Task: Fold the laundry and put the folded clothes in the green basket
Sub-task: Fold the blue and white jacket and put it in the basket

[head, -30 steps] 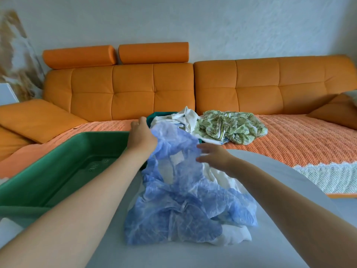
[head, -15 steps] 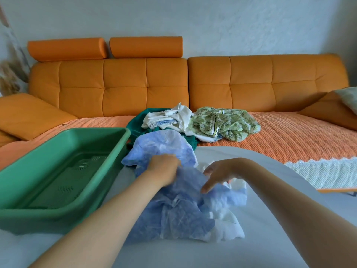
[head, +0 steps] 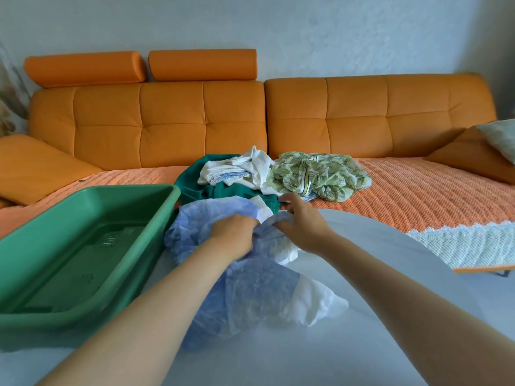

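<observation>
A crumpled blue and white garment (head: 250,291) lies on the pale round table (head: 376,316) in front of me. My left hand (head: 234,235) is closed on a bunch of its blue cloth near the far end. My right hand (head: 303,221) grips the same garment just to the right, fingers pinching a fold. The green basket (head: 83,263) stands on the table's left side with nothing in it. Behind the garment, on the sofa seat, lies a pile: a dark green piece (head: 223,190), a white piece (head: 237,168) and a green leaf-print piece (head: 317,174).
An orange sofa (head: 195,121) with a woven orange throw (head: 418,196) runs along the back wall. Cushions sit at its left (head: 36,165) and right (head: 468,151) ends. The table's far edge meets the sofa seat.
Both hands have moved away from me along the blue garment and taken a new hold near its far end. The garment is more bunched than a second ago.
</observation>
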`<act>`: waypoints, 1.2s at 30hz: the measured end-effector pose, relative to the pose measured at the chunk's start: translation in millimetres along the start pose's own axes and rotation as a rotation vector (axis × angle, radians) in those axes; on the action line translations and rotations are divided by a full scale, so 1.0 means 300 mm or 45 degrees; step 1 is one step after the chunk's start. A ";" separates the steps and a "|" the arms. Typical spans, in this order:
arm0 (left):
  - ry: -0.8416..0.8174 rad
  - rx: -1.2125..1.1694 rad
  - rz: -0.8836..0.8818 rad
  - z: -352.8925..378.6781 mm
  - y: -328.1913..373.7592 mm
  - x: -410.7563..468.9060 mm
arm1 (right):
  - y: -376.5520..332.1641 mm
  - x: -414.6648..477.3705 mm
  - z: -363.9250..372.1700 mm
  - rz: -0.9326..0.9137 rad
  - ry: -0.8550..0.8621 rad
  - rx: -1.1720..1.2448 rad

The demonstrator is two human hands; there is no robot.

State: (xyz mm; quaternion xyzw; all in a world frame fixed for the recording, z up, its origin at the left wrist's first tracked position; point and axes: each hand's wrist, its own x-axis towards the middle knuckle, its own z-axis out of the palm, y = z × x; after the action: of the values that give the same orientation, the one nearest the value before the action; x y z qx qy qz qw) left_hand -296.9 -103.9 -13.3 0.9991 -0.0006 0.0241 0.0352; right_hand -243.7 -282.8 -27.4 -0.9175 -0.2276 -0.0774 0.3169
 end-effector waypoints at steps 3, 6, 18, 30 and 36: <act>0.295 -0.231 -0.395 -0.018 -0.062 0.040 | 0.046 -0.014 0.021 -0.265 0.227 -0.398; 0.429 -0.060 -0.444 -0.051 -0.084 0.040 | 0.063 -0.005 0.045 -0.333 0.259 -0.397; -0.195 0.215 0.013 0.031 -0.095 0.018 | 0.055 0.007 0.179 -0.065 -0.492 -0.339; 0.227 -0.259 0.412 -0.106 -0.006 -0.087 | -0.020 -0.114 -0.122 0.087 -0.389 0.202; 0.330 -0.394 0.555 -0.114 0.234 -0.107 | 0.084 -0.250 -0.354 0.203 -0.192 0.146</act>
State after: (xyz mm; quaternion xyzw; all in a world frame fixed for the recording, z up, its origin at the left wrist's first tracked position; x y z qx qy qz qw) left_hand -330.9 -171.5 24.3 0.9467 -0.2143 0.1582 0.1809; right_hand -298.0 -393.5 20.8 -0.9163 -0.1811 0.0305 0.3558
